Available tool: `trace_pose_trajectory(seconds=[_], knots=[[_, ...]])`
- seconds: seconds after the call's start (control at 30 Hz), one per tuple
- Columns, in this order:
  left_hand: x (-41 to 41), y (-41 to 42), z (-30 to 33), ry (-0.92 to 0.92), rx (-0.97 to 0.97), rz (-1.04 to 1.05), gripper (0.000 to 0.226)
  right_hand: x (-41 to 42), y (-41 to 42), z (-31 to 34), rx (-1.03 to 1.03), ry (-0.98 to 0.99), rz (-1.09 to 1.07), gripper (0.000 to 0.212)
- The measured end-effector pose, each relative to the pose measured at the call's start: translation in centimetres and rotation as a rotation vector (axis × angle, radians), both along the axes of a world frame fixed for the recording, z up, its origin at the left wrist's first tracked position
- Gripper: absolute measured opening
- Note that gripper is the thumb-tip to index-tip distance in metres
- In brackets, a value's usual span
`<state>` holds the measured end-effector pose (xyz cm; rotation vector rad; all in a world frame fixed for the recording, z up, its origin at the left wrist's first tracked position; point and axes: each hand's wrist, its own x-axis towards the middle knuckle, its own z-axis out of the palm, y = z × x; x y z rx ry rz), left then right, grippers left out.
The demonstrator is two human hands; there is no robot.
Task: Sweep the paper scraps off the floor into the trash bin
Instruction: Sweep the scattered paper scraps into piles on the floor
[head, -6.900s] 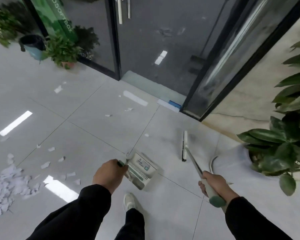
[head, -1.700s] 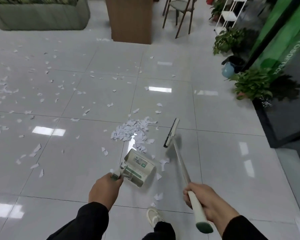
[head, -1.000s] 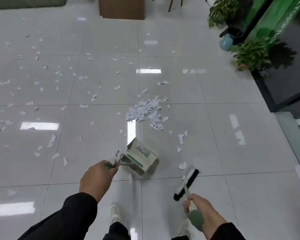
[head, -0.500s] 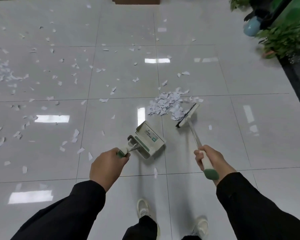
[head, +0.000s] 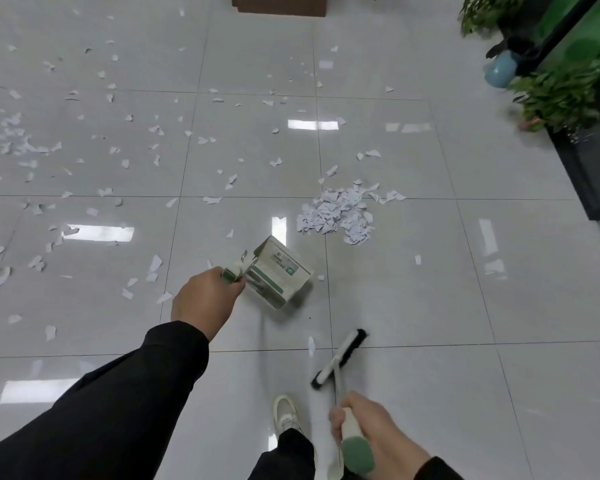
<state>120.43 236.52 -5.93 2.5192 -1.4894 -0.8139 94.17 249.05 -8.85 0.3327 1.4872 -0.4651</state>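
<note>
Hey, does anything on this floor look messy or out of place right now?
Yes. Torn paper scraps litter the tiles, mostly to the left, with one swept pile ahead of the dustpan.

Both arms are covered by long black sleeves. The left sleeve is seen along most of its length, loosely creased, and is ended by a plain cuff at the wrist, beyond which the left hand is left bare. Only the cuff end of the right sleeve is shown, with the right hand bare as well. Black trousers are worn, and a pale, off-white laced sneaker is seen on one foot.
</note>
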Motion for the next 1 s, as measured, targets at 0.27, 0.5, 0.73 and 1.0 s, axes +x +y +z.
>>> trace_pose_trajectory(seconds=[0.27,0.5,0.73,1.0], knots=[[2.7,0.7,-0.5,-0.047,-0.003,0.028,0.05,4.7,-6.3,-1.9,-0.071,-0.198,-0.037,0.008],[2.8,0.8,0.1,-0.014,-0.035,0.13,0.049,-0.9,-10.3,-1.7,-0.158,0.034,0.213,0.008],[-0.4,-1.1,1.2,0.046,0.001,0.162,0.049,-11.3,-9.4,0.6,-0.194,0.187,0.178,0.005],[-12.9,-8.8,1.6,0.057,0.051,0.067,0.039,-27.6,-14.9,1.4,-0.231,0.447,0.248,0.01]])
